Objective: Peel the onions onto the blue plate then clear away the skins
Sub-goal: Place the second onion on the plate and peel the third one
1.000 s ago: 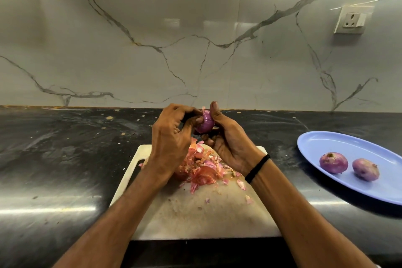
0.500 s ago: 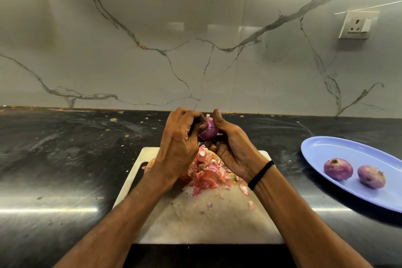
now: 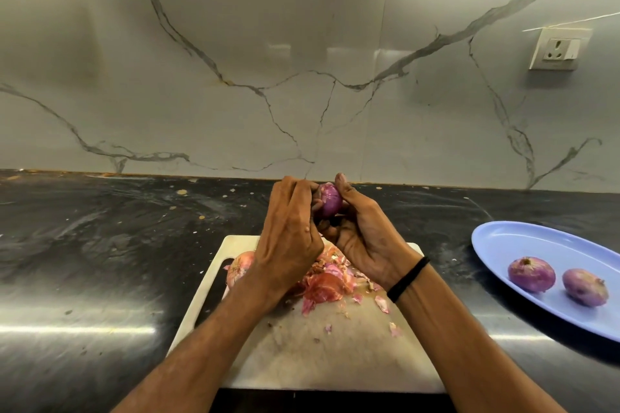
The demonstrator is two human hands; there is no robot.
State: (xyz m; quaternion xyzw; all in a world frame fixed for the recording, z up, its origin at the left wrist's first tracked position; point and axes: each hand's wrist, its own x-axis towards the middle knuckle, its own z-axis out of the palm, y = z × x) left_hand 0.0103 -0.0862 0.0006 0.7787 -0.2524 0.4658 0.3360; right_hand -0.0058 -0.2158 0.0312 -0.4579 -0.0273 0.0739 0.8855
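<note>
Both hands meet on one small onion (image 3: 330,199), held in the air just above the far edge of the cutting board (image 3: 318,355). The right hand (image 3: 365,238) cradles it from below and from the right, with the thumb standing up along its side. The left hand (image 3: 292,238) has its fingers curled in against the onion's left face, though whether they pinch a flap of skin is hidden. The onion's long axis stands roughly upright, its tip leaning slightly left. The blue plate (image 3: 503,245) lies well apart to the right, on the right hand's side, with two more onions (image 3: 531,275) on it. I judge the right hand the natural carrier once this one is bare. Loose skins (image 3: 330,282) are heaped on the board directly under the hands, and an unpeeled onion (image 3: 240,266) rests beside the left wrist.
</note>
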